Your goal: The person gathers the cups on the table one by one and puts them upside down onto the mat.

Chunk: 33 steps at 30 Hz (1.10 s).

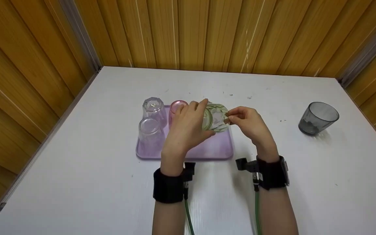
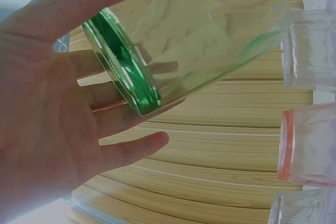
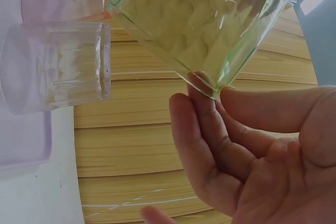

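Note:
A pale green glass is tilted on its side over the tray, its thick base toward the left hand and its rim toward the right. My left hand spreads thumb and fingers around the base, and the little finger stands free. On the other side, my right hand pinches the rim between thumb and fingertips; the right wrist view shows the rim corner there. Beneath lies a lilac tray with a pink glass and clear glasses standing upside down, partly hidden by my left hand.
A grey glass stands tilted-looking on the right of the white table. Another upturned clear glass is at the tray's back left corner. Wood-patterned walls bound the table at the back and sides.

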Each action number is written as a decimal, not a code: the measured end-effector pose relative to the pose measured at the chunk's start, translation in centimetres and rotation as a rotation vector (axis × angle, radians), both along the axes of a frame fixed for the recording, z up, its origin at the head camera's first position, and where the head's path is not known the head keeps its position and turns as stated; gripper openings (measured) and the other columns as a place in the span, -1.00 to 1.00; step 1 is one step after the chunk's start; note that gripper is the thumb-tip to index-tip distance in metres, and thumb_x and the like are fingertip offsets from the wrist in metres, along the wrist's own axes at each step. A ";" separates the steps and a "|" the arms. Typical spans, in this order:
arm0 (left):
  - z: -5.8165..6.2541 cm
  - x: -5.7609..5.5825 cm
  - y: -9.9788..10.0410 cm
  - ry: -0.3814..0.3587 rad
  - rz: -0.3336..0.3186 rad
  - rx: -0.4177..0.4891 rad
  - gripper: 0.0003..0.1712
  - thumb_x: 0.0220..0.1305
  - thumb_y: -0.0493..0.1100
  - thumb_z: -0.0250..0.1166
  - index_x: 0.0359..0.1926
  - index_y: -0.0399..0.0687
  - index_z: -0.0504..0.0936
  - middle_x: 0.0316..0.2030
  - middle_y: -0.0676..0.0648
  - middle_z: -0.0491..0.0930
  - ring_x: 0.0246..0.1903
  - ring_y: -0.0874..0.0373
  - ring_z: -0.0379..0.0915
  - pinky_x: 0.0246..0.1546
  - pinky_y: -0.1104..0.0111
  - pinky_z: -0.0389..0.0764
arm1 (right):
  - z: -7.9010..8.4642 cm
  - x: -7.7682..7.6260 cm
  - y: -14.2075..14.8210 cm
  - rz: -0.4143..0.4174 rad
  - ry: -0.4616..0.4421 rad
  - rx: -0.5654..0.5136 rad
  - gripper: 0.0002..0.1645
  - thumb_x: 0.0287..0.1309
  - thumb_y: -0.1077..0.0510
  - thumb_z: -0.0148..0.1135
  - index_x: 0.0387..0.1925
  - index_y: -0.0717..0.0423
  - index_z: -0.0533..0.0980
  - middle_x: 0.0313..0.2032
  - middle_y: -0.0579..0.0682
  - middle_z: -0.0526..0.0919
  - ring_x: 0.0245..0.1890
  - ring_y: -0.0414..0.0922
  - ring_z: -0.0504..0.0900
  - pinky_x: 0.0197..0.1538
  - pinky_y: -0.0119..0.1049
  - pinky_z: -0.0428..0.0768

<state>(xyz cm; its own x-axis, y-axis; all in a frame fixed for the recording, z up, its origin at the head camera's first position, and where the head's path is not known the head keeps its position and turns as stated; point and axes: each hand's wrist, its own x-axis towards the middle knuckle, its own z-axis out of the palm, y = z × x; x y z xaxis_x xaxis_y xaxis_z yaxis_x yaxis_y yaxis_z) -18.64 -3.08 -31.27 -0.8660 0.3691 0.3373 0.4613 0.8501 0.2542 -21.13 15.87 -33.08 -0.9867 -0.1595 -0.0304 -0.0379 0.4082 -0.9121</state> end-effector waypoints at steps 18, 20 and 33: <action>0.3 0.3 -0.3 -0.032 -0.021 0.055 -0.07 -0.13 0.09 0.43 0.26 -0.13 0.26 -0.01 -0.14 0.46 -0.01 0.00 0.40 0.18 0.17 0.25 | -0.4 -0.3 -0.3 0.032 -0.045 0.081 -0.59 0.23 0.32 -0.05 0.12 0.27 0.35 -0.20 0.26 0.59 -0.15 0.12 0.57 0.11 0.01 0.39; 0.4 0.3 -0.3 -0.030 -0.023 0.056 -0.07 -0.12 0.09 0.42 0.26 -0.13 0.26 0.00 -0.15 0.46 0.00 -0.01 0.40 0.18 0.16 0.26 | -0.4 -0.3 -0.3 0.040 -0.033 0.093 -0.53 0.22 0.32 -0.05 0.18 0.19 0.31 -0.24 0.26 0.59 -0.16 0.13 0.58 0.09 0.04 0.39; 0.5 0.4 -0.5 -0.073 -0.015 0.074 -0.06 -0.10 0.10 0.41 0.28 -0.11 0.23 0.02 -0.15 0.44 0.04 -0.02 0.36 0.23 0.15 0.19 | -0.7 -0.2 -0.7 0.080 -0.035 0.209 -0.55 0.22 0.27 -0.05 0.16 0.15 0.38 -0.25 0.19 0.62 -0.17 0.03 0.57 0.01 -0.06 0.42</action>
